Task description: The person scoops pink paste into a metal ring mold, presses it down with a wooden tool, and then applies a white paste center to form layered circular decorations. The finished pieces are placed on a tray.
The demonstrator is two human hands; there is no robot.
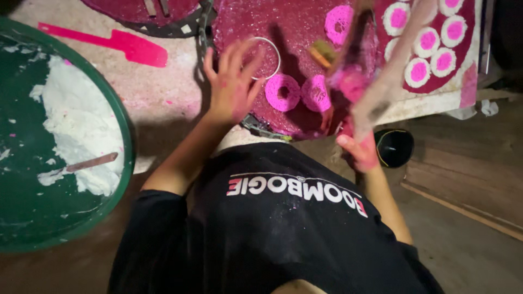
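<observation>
My left hand [231, 81] hovers with fingers spread over the near edge of a round tray [297, 16] covered in dark pink powder, right beside a thin metal ring [271, 46] lying on it. Two bright pink ring-shaped pieces [282, 92] lie next to that hand, and a third [339, 22] sits farther back. My right hand [359, 149], stained pink, grips the low end of a long pale stick [392, 76], blurred with motion, which slants up over the tray. A pink lump [351, 81] shows beside the stick.
A board [436, 100] at the right carries several white discs with pink centres [419, 71]. A big green pan [122, 169] with white paste [81, 125] and a stick in it fills the left. A pink spatula [131, 46] lies on the floor; a black bowl [393, 147] sits by my right hand.
</observation>
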